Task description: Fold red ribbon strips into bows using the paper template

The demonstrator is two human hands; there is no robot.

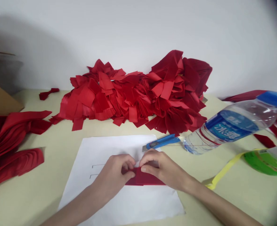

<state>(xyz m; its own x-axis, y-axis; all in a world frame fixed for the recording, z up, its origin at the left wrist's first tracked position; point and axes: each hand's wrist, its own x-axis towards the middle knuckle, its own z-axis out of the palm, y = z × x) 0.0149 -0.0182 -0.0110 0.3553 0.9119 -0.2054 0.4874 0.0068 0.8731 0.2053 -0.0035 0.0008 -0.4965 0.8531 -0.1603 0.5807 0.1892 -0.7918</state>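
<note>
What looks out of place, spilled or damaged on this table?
Nothing looks spilled or damaged. The large pile of red strips looks jumbled, its ends sticking out every way, and one small red piece lies apart to its left.

The bottle (265,110) has a blue label (231,125) with pale characters too blurred to read; print on the green roll (262,160) is illegible.

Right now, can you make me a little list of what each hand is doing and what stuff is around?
Left hand: touching the red strip, grip unclear
Right hand: thumb and fingers pinching the same strip
Underneath: white paper
Beyond hands: blue cutter
Further back: heap of red pieces
Picture's right: bottle, blue cap
</note>
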